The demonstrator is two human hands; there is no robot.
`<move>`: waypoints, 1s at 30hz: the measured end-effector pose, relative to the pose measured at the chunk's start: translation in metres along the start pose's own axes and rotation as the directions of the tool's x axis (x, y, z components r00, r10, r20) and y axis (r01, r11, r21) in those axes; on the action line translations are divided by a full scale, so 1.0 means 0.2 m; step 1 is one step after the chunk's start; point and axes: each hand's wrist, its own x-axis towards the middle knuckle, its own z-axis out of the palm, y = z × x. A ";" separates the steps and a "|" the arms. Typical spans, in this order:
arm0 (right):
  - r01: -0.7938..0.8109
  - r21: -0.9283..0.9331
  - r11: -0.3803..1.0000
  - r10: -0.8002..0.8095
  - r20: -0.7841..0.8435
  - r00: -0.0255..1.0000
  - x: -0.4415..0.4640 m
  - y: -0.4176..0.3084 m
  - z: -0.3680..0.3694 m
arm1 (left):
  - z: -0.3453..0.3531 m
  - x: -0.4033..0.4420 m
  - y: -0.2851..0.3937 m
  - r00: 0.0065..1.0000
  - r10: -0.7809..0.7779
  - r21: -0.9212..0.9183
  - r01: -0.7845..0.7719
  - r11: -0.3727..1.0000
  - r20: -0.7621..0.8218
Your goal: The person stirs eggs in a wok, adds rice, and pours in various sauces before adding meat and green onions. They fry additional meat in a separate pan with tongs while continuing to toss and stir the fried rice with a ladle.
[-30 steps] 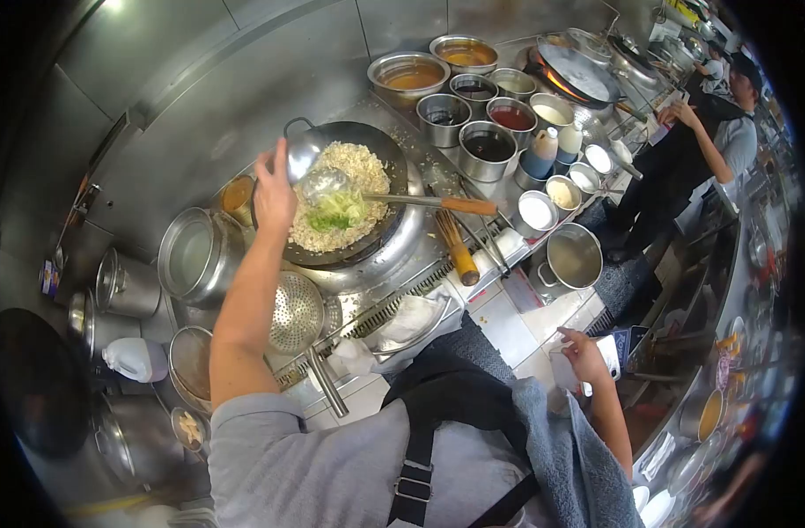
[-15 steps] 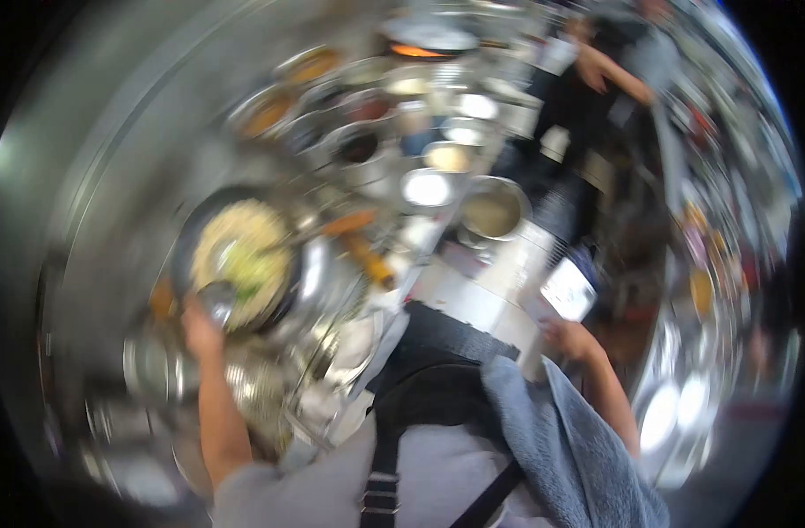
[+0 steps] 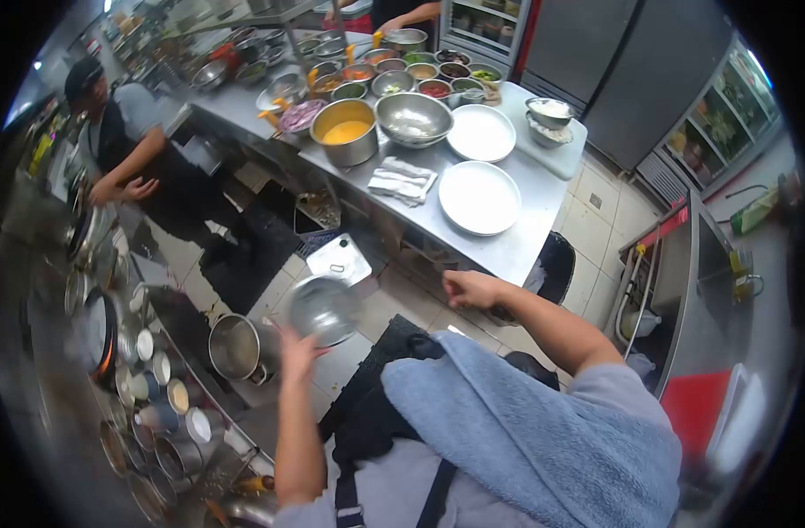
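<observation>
Left hand (image 3: 299, 356): partly closed, fingers at the near rim of the metal bowl (image 3: 326, 310), which it holds; finger placement appears blurred by motion.
Metal bowl: raised above the tiled floor (image 3: 400, 295), near the stockpot (image 3: 235, 348).
Right hand (image 3: 471, 289): fingers curled nearly closed, off the near edge of the steel table (image 3: 543, 198); whether it grips anything small cannot be told.
Steel table, near end: two white plates (image 3: 480, 198), folded cloth (image 3: 402, 180), pot of yellow contents (image 3: 343, 132) and wide mixing bowl (image 3: 415, 117).
Blue-grey towel (image 3: 525, 422): draped over the wearer's upper body, right side.
Co-worker (image 3: 134, 150): standing beyond the stockpot, both hands over the cooking line.
</observation>
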 end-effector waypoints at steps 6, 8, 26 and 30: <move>-0.136 0.349 0.927 0.256 -0.324 0.911 -0.49 0.35 -0.25 | 1.34 0.58 0.14 0.853 -0.086 -0.003 0.103 0.995 0.515; -0.108 0.479 0.871 0.307 -0.361 0.881 -0.56 0.45 -0.29 | 1.69 0.67 0.14 0.830 -0.160 0.070 0.146 0.987 0.535; -0.004 0.437 0.900 0.429 -0.881 0.200 -0.09 1.26 -1.22 | 1.44 0.68 -0.09 0.652 -0.115 0.205 -0.064 0.977 0.749; 0.103 0.040 0.994 -0.019 -0.856 0.517 0.23 0.78 -1.12 | 0.02 0.23 -0.48 0.996 -0.073 0.397 0.043 0.917 0.061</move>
